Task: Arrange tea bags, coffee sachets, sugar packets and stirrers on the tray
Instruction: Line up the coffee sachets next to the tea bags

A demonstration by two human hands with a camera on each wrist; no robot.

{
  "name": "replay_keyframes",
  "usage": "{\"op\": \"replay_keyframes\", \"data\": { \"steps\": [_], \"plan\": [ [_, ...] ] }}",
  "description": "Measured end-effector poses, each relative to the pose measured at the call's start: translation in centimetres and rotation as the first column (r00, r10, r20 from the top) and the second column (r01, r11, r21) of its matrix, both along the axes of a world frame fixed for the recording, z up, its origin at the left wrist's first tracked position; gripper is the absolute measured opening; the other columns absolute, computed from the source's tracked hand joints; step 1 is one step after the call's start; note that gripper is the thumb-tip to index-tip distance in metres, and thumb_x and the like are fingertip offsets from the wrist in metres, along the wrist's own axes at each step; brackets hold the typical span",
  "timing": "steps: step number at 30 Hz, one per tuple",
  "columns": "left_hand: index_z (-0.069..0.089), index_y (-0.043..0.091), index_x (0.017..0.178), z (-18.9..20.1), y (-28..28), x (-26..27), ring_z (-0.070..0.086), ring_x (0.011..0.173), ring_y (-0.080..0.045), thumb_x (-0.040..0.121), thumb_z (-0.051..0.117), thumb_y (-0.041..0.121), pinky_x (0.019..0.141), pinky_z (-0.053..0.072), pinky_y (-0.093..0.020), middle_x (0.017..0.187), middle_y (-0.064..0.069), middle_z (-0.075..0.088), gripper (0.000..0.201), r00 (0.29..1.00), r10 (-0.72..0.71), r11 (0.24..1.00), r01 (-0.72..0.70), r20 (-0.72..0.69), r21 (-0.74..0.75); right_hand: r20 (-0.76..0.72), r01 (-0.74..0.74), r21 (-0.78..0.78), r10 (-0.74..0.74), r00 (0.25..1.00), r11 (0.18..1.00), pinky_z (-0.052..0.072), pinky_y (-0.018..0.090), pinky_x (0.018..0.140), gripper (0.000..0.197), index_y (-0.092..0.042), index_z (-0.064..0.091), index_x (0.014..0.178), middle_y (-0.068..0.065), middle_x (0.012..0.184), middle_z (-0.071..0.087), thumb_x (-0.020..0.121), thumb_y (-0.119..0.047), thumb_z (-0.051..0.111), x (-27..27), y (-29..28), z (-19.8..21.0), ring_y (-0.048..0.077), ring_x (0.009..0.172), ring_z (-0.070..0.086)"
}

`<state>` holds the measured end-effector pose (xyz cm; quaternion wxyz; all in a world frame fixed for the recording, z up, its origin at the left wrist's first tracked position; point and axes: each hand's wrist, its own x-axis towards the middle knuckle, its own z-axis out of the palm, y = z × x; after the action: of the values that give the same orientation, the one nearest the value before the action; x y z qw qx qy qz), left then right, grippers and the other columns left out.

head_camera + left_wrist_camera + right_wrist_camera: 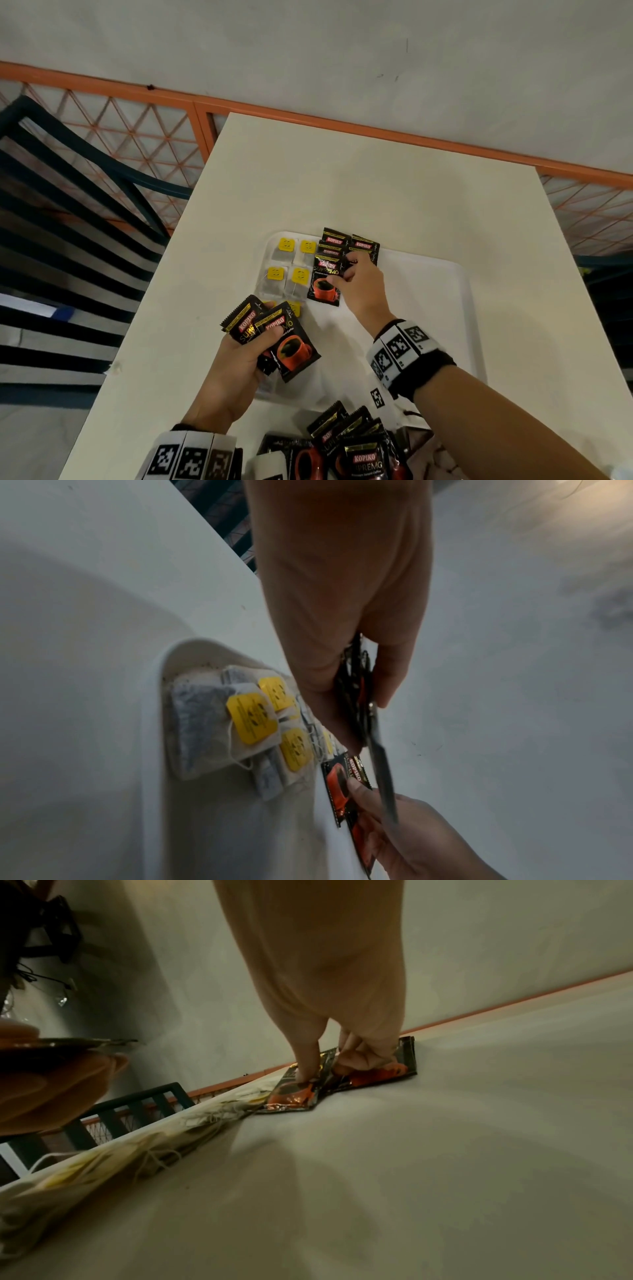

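Observation:
A white tray [418, 308] lies on the white table [376, 188]. Tea bags with yellow tags [287, 270] [219, 718] [103, 1161] fill its left side. Beside them lie overlapping black coffee sachets [337, 243]. My right hand [342, 275] [325, 1069] [359, 791] pinches the front coffee sachet [322, 291] [291, 1096] [339, 777] of that row, thumb on top, fingers curled. My left hand [267, 337] [359, 710] hovers over the tray's near left corner and grips a fan of several coffee sachets [291, 349] [356, 696] [68, 1042]. No sugar packets or stirrers show.
A heap of loose coffee sachets [359, 445] sits at the table's near edge. A dark slatted chair [68, 205] stands left of the table. An orange mesh railing [308, 118] runs behind it. The tray's right half is bare white surface.

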<state>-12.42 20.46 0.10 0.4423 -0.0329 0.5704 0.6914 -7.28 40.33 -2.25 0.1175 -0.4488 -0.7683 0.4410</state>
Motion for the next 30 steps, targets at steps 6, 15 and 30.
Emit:
{"op": "replay_keyframes", "data": {
  "steps": [6,15,30],
  "plan": [
    [0.064,0.011,0.107,-0.1,0.3,0.2,0.071,0.078,-0.018,0.083,0.058,0.000,0.066,0.056,-0.028,0.088,-0.009,0.074,0.027,1.000,-0.006,1.000,0.006,-0.011,-0.005,0.028,-0.053,0.107,0.050,0.998,0.993,0.039,0.022,0.089,0.047,-0.010,0.046,0.124,0.003,0.116,0.044,0.083,-0.018,0.067,0.4,-0.8,0.3,0.015,0.104,0.047],
    [0.064,0.009,0.100,0.2,1.3,0.7,0.071,0.071,-0.017,0.081,0.062,0.002,0.055,0.056,-0.024,0.086,-0.011,0.072,0.020,0.997,0.078,0.997,-0.078,-0.021,-0.008,-0.113,-0.471,-0.317,0.461,0.880,0.823,0.044,0.011,0.065,0.017,-0.025,0.061,0.106,-0.008,0.090,0.062,0.089,-0.027,0.058,4.0,-4.2,4.5,0.001,0.076,0.056],
    [0.061,0.008,0.107,0.3,1.0,1.4,0.066,0.086,-0.024,0.087,0.053,-0.002,0.068,0.053,-0.029,0.094,-0.013,0.070,0.023,0.999,-0.002,1.000,0.002,0.052,-0.015,-0.176,0.107,-0.493,-0.219,0.960,0.863,0.050,0.019,0.062,0.010,-0.010,0.061,0.094,0.006,0.088,0.067,0.085,-0.005,0.062,7.1,0.2,1.7,0.012,0.074,0.061]
  ]
}}
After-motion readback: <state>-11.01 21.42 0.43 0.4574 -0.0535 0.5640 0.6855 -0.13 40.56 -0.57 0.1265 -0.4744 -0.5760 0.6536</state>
